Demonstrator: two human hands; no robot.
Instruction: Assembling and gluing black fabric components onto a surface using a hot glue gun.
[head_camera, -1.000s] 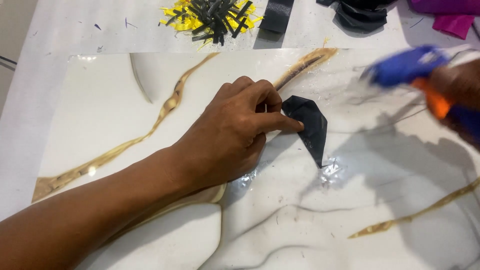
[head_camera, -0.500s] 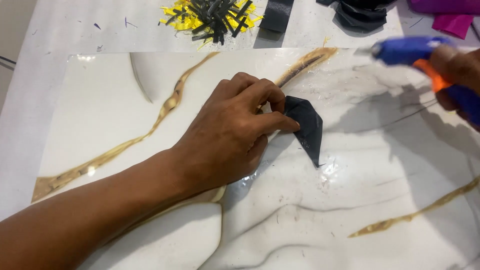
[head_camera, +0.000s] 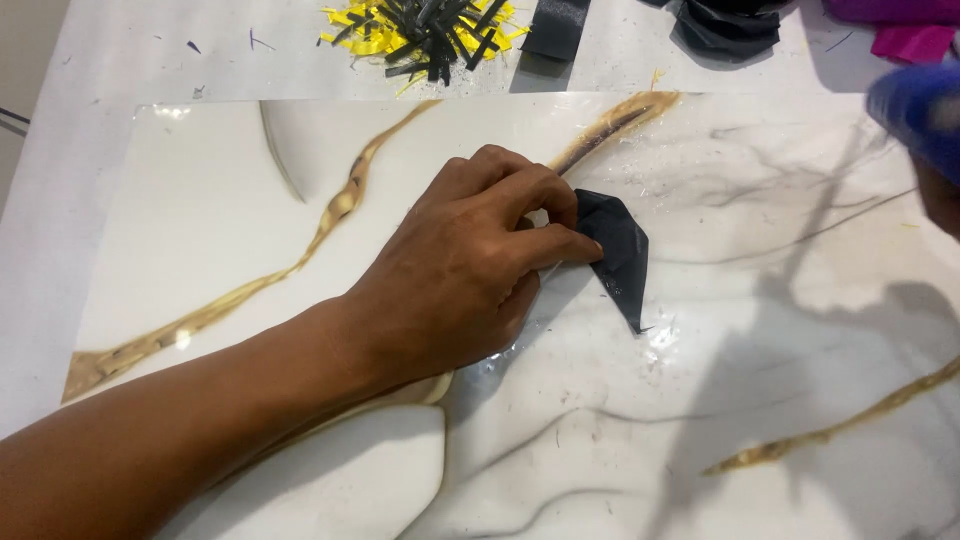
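My left hand (head_camera: 470, 265) rests on the glossy white marble-patterned board (head_camera: 760, 400), fingers curled, thumb and fingertips pressing the left edge of a small black folded petal-shaped piece (head_camera: 620, 255). The piece lies flat on the board, its point toward me. At the far right edge my right hand (head_camera: 940, 195) is mostly out of view and blurred; it grips a blue glue gun (head_camera: 920, 110), raised well above and to the right of the black piece.
At the back lies a heap of yellow and black strips (head_camera: 425, 28), with a black rectangular piece (head_camera: 555, 25) beside it. A stack of black folded pieces (head_camera: 730, 25) and magenta material (head_camera: 905, 25) sit at the back right. Gold veins cross the board.
My right hand has carried the blue glue gun further right and toward the frame's edge. My left hand has kept its hold on the black piece.
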